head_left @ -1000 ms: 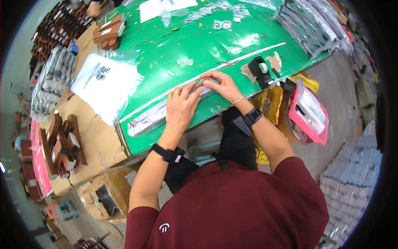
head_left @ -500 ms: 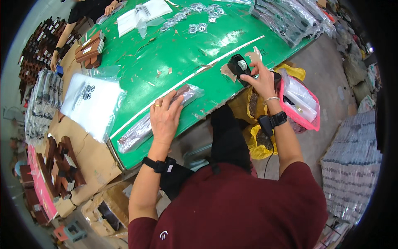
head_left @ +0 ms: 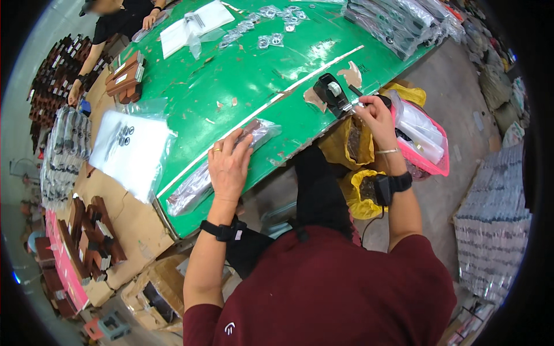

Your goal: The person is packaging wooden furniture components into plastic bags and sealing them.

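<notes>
A: Where are the hands now?

B: The left hand point(head_left: 229, 167) lies flat on the long clear bag point(head_left: 222, 167) near the front edge of the green tabletop point(head_left: 231, 86); its fingers point(head_left: 231, 144) are spread and released, pressing rather than gripping. The bag stretches out to both sides of that palm.

A: And the other hand?

B: The right hand point(head_left: 376, 118) has left the bag. A second ago both hands were together on it; half a second ago the right was already on the black tape dispenser point(head_left: 330, 92). Now it sits just to the right of the dispenser, fingers point(head_left: 363, 105) pinched at the tape end. Whether a strip is actually held, the picture is too small to tell.

A: What does that shift suggest?

B: Judging by it, the bag is folded and pinned, and tape is being drawn to close it. The bag itself has stayed put under the left palm.

A: What else is close by?

B: Below the right wrist hang yellow bags point(head_left: 355, 161), and to its right a pink basket point(head_left: 427, 144). Well beyond the left fingers lie small parts point(head_left: 271, 26). Another person point(head_left: 124, 17) works at the far end.
</notes>
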A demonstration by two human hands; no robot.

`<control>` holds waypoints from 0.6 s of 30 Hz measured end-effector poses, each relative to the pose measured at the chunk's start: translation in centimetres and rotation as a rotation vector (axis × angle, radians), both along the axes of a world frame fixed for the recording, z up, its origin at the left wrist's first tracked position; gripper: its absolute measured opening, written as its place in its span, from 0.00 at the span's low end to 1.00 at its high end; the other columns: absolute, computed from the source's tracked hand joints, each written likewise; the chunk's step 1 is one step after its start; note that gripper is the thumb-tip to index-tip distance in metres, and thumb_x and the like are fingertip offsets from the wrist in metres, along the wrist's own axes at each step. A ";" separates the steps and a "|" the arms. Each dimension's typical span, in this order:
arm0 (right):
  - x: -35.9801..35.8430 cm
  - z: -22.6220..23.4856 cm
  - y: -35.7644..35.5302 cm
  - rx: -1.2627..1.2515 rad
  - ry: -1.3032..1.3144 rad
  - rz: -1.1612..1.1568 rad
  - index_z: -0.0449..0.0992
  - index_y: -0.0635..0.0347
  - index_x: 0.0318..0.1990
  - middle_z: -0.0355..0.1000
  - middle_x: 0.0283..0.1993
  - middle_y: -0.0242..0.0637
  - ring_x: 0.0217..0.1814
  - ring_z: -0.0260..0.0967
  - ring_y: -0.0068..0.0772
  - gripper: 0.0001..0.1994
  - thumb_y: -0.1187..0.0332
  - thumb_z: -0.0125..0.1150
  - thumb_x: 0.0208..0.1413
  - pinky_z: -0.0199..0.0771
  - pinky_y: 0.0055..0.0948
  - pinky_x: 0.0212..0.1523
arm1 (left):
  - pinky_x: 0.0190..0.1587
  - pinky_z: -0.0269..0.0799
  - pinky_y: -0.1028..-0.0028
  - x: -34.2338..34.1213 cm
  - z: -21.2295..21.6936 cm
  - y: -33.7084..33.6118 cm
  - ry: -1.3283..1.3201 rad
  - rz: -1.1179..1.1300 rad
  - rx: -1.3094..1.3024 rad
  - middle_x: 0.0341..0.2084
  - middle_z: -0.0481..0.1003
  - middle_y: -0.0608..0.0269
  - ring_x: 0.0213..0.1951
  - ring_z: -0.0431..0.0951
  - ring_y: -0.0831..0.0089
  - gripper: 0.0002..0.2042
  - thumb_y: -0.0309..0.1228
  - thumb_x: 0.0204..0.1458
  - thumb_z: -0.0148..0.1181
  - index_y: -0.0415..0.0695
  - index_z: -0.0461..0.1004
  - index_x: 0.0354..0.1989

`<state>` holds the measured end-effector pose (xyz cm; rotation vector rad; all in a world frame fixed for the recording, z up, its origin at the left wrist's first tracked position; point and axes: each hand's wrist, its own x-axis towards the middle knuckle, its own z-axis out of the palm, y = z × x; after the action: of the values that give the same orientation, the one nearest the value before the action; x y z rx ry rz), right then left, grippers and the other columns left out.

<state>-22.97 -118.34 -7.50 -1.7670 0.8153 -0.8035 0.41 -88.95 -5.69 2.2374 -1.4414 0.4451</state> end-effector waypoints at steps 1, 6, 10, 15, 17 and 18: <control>-0.9 0.0 0.5 0.087 -0.068 0.026 0.74 0.61 0.47 0.63 0.24 0.19 0.27 0.56 0.09 0.12 0.69 0.65 0.58 0.54 0.15 0.30 | 0.49 0.67 0.64 0.0 -0.1 0.0 0.005 0.000 0.006 0.52 0.74 0.70 0.48 0.73 0.65 0.16 0.31 0.50 0.65 0.54 0.79 0.49; -1.2 -2.5 1.2 0.284 -0.203 0.062 0.74 0.61 0.47 0.63 0.27 0.16 0.28 0.55 0.07 0.10 0.70 0.63 0.60 0.52 0.14 0.30 | 0.50 0.67 0.65 0.2 -0.2 0.2 -0.011 -0.007 -0.009 0.52 0.74 0.70 0.48 0.73 0.65 0.17 0.31 0.49 0.66 0.54 0.79 0.49; -0.3 -6.4 -0.1 0.216 -0.154 -0.022 0.76 0.60 0.41 0.65 0.27 0.16 0.26 0.56 0.06 0.05 0.70 0.63 0.60 0.51 0.14 0.28 | 0.50 0.67 0.64 0.1 -0.2 0.2 0.009 -0.005 0.001 0.52 0.74 0.69 0.48 0.73 0.65 0.17 0.31 0.49 0.66 0.54 0.79 0.49; 0.5 -6.9 -0.4 -0.289 0.331 -0.210 0.76 0.59 0.31 0.71 0.22 0.34 0.22 0.68 0.21 0.11 0.61 0.67 0.51 0.64 0.29 0.25 | 0.48 0.67 0.65 -0.2 0.3 0.2 -0.011 0.006 -0.028 0.52 0.75 0.69 0.48 0.74 0.64 0.16 0.31 0.50 0.66 0.54 0.79 0.48; 0.1 -9.3 0.6 -0.080 0.132 -0.075 0.76 0.58 0.31 0.72 0.23 0.27 0.23 0.68 0.17 0.09 0.63 0.67 0.55 0.66 0.24 0.26 | 0.47 0.68 0.64 -0.1 -0.3 0.0 -0.023 0.004 -0.024 0.51 0.75 0.69 0.47 0.74 0.63 0.15 0.31 0.51 0.65 0.54 0.79 0.48; 0.6 -8.1 2.6 0.104 -0.033 0.030 0.76 0.57 0.32 0.72 0.23 0.24 0.24 0.67 0.15 0.09 0.63 0.67 0.56 0.66 0.21 0.27 | 0.47 0.68 0.64 0.3 -0.1 -0.9 -0.031 0.021 -0.035 0.51 0.75 0.69 0.47 0.74 0.63 0.15 0.31 0.51 0.65 0.54 0.79 0.48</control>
<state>-22.33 -115.74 -15.63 -1.6662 0.7930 -0.7552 0.67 -89.82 -5.82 2.2287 -1.4157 0.5097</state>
